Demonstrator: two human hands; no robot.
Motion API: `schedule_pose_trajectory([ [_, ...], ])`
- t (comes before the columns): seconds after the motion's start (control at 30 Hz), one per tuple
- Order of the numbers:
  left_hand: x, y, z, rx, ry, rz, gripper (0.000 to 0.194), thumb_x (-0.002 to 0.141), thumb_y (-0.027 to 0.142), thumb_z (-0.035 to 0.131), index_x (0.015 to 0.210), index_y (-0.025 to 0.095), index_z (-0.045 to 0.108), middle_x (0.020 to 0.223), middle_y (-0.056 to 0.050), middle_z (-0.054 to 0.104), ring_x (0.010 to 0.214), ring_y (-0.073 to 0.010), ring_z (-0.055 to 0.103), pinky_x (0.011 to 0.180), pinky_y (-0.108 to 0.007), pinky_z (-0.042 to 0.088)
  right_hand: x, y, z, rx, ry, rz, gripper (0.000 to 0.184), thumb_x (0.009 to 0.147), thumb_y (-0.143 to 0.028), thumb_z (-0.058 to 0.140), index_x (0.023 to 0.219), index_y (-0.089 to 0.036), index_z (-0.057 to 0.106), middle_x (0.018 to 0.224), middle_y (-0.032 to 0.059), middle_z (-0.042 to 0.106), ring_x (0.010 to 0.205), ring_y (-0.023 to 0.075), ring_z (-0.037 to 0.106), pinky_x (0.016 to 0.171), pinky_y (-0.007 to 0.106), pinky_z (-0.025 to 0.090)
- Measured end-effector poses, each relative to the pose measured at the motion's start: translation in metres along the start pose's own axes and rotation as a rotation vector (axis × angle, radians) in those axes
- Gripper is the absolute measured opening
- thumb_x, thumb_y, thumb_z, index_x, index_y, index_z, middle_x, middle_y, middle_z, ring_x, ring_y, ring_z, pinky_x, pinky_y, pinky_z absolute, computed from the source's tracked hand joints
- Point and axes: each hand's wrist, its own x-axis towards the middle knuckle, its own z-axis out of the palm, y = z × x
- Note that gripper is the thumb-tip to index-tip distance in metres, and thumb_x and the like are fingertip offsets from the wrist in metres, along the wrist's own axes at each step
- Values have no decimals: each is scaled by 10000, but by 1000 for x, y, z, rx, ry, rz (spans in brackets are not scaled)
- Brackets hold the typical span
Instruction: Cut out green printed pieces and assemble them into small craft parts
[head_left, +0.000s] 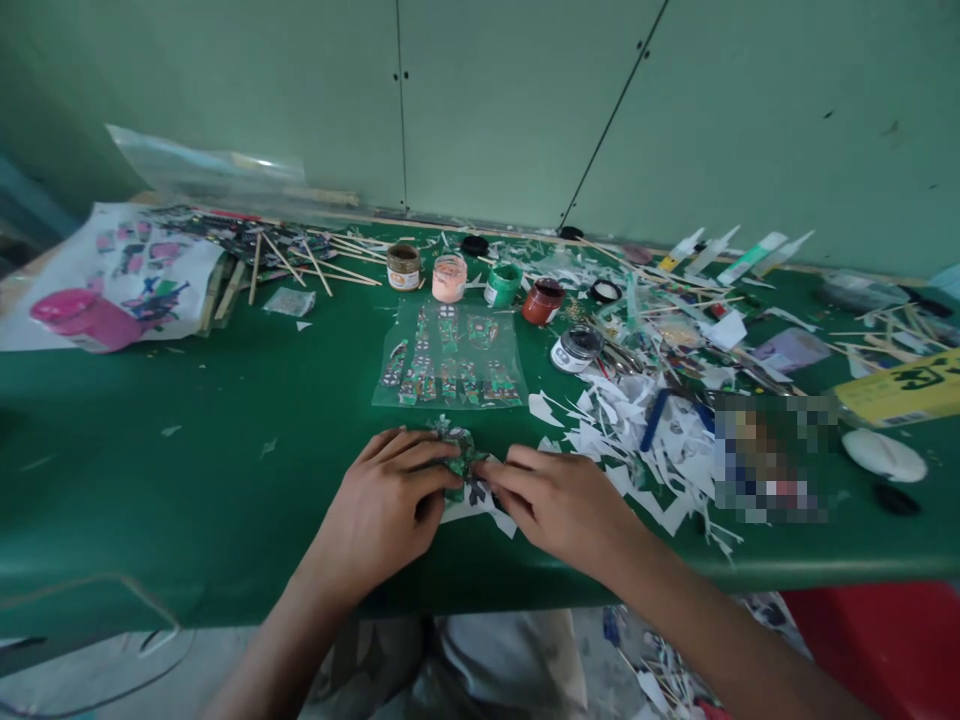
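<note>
A small green patterned piece (459, 450), perhaps film or paper, lies on the green tabletop with a white paper scrap under its near side. My left hand (390, 490) holds the piece from the left, fingers over it and thumb bent in close. From the right, my right hand (551, 495) has its fingertips pinched together at the edge of the same piece; whether a small tool is between them is hidden. Just beyond both hands lies a clear sheet (450, 355) carrying several green and dark patterned pieces.
Open paint jars stand behind the sheet, among them a green one (503, 285) and a dark red one (543, 301). White paper scraps (600, 430) pile up on the right. A pink bottle (86, 318) lies at left; thin sticks (289, 262) are strewn behind.
</note>
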Motion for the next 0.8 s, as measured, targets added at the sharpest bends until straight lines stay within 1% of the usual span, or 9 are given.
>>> schedule_pose_trajectory([
  [0.13, 0, 0, 0, 10, 15, 1, 298, 780, 55, 517, 849, 267, 714, 1109, 25, 714, 1079, -229, 620, 920, -448, 463, -1, -2, 1, -13, 2, 10, 347, 924, -238, 394, 1121, -283, 676, 709, -7, 560, 497, 97, 404, 465, 264, 196],
  [0.23, 0, -1, 1, 15, 20, 5, 295, 784, 59, 517, 850, 266, 716, 1103, 21, 717, 1076, -233, 621, 909, -446, 467, -2, -4, 1, -31, -1, 25, 350, 924, -231, 387, 1109, -272, 681, 697, -8, 554, 482, 94, 382, 456, 268, 184],
  [0.43, -1, -1, 1, 14, 12, 7, 286, 788, 66, 516, 850, 265, 710, 1113, 38, 712, 1082, -230, 618, 909, -446, 468, -4, -5, 3, -89, 26, 1, 352, 911, -215, 412, 1141, -285, 669, 686, -18, 552, 475, 90, 386, 454, 277, 190],
  [0.5, -1, -1, 1, 13, 12, 4, 289, 791, 67, 511, 856, 266, 710, 1117, 41, 711, 1088, -228, 615, 916, -447, 466, -4, -5, 3, -116, 39, -17, 342, 909, -209, 423, 1135, -279, 669, 682, -20, 553, 482, 92, 409, 456, 281, 203],
  [0.63, -1, -1, 1, 21, 5, 5, 308, 793, 61, 502, 857, 273, 717, 1125, 39, 709, 1098, -230, 612, 920, -443, 466, -3, -8, 1, -214, 38, -89, 338, 881, -155, 469, 1159, -231, 647, 726, -9, 584, 562, 116, 508, 487, 295, 270],
  [0.8, 0, 0, -1, 36, -17, -7, 295, 799, 78, 512, 851, 274, 725, 1130, 29, 710, 1098, -235, 613, 933, -440, 461, -1, -10, -9, -297, -66, -188, 393, 819, -55, 475, 1171, -155, 618, 809, 19, 628, 614, 144, 555, 487, 312, 321],
])
